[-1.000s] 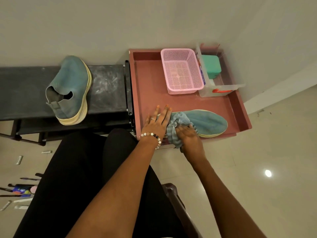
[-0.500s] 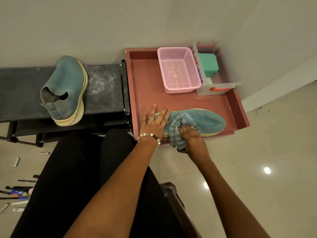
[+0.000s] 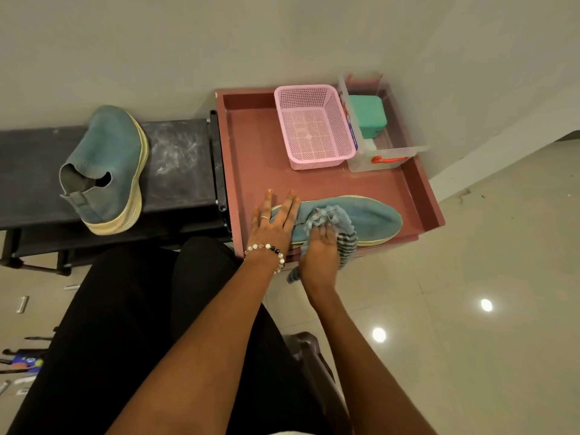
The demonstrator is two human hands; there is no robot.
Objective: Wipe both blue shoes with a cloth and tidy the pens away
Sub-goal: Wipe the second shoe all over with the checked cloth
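The right hand [image 3: 320, 255] holds a striped cloth [image 3: 340, 227] bunched in its fingers and presses it on a blue shoe [image 3: 370, 218]. The left hand [image 3: 276, 224] lies flat, fingers spread, on the heel end of that shoe. The shoe lies in a red tray [image 3: 251, 152]. Some pens [image 3: 22, 362] lie on the floor at the near left. The other blue shoe [image 3: 106, 164] sits on the dark worktop [image 3: 179, 161], left of the tray. A pink basket [image 3: 314, 127] sits at the far end of the tray.

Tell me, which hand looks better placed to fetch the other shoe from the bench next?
Probably the left hand: it lies flat on the shoe in the tray, nearer the bench shoe, while the right hand grips the cloth.
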